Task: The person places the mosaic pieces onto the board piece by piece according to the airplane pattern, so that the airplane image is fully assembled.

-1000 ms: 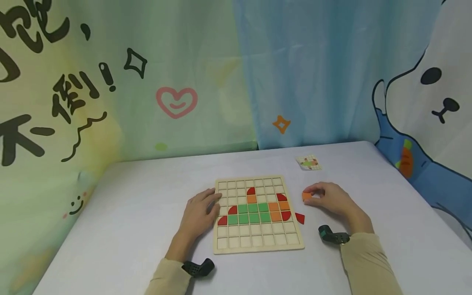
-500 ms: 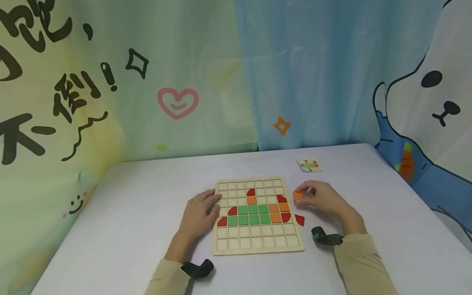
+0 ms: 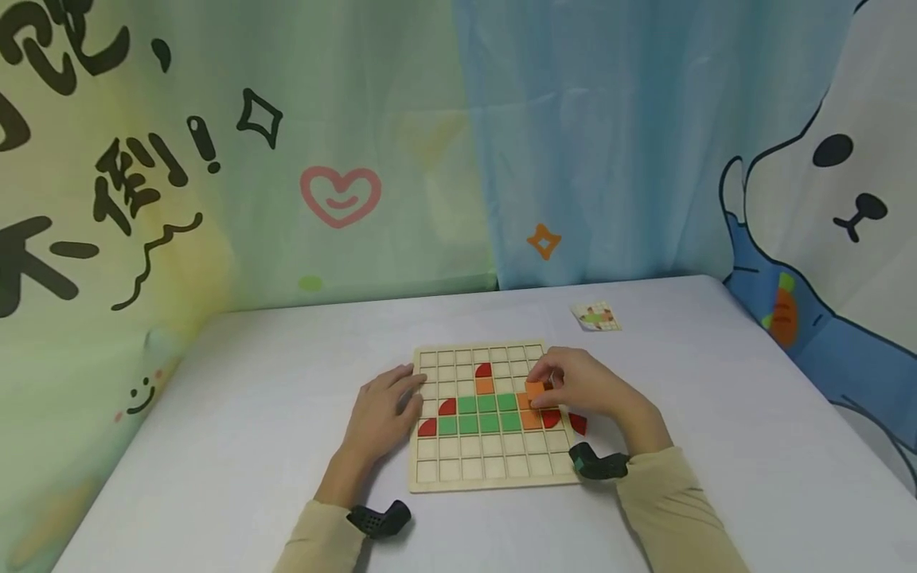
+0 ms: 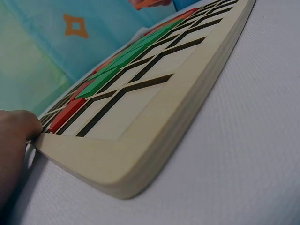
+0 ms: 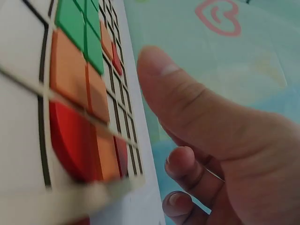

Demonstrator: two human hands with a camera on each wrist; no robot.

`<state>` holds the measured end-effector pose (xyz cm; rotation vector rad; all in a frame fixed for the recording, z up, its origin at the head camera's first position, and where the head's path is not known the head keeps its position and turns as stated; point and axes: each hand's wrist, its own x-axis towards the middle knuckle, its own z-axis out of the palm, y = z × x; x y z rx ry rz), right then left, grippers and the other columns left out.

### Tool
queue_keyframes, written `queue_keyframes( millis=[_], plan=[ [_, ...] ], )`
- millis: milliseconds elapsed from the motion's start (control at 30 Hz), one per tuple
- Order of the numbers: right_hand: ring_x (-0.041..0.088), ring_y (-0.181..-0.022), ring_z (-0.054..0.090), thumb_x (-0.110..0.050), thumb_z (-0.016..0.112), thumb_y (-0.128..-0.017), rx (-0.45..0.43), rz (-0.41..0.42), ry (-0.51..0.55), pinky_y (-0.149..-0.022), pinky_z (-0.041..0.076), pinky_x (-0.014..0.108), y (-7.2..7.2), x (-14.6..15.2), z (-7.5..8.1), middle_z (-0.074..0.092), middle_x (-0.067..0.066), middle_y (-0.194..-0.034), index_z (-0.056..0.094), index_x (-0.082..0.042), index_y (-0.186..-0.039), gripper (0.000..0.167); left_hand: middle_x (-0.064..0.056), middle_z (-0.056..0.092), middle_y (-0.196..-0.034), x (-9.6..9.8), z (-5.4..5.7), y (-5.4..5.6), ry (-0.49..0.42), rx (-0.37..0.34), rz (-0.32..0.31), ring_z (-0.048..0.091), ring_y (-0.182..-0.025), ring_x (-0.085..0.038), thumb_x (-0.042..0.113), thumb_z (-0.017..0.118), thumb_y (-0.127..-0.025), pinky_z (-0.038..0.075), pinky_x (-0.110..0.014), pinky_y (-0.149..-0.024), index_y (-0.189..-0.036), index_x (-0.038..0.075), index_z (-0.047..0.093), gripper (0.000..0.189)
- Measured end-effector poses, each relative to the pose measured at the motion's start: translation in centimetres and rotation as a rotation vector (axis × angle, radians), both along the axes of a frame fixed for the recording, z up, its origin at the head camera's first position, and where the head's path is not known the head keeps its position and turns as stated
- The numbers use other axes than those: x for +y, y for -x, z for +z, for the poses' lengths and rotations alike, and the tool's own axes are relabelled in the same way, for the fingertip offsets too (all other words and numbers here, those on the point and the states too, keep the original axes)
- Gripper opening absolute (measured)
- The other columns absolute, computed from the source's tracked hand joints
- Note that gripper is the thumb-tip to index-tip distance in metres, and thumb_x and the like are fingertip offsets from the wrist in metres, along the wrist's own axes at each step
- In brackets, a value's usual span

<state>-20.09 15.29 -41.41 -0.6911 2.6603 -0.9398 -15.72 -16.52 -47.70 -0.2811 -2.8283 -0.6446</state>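
A wooden grid board lies on the table, with green, orange and red tiles set in its squares. At its left edge rests my left hand, fingers extended; in the left wrist view the thumb touches the board's rim. My right hand is over the board's right part, pinching an orange square tile between thumb and fingers. That tile is hidden in the right wrist view behind the thumb. Below it sit set orange tiles and a quarter-round red tile.
A loose red tile lies against the board's right edge. Farther back on the white table is a small pattern card. A printed curtain hangs behind the table.
My right hand has moved left with the orange tile, from beside the board to over its right columns. The left hand stays at the board's left edge.
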Motion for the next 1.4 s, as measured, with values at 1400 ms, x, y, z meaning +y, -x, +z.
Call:
queue_keyframes(
  millis=[1400],
  plan=[
    [0.001,-0.064,0.05,-0.036,0.083,-0.066,0.132,0.183,-0.318,-0.058,0.041,0.026,-3.9,-7.1,0.7,0.055,-0.019,-0.065,0.066,-0.032,-0.073,0.02,0.0,0.051,-0.141,-0.1,-0.1,0.1,-0.002,-0.014,0.0,0.043,-0.135,-0.021,0.031,0.052,-0.094,0.033,-0.048,-0.111,-0.126,0.023,0.062,0.035]
  ],
)
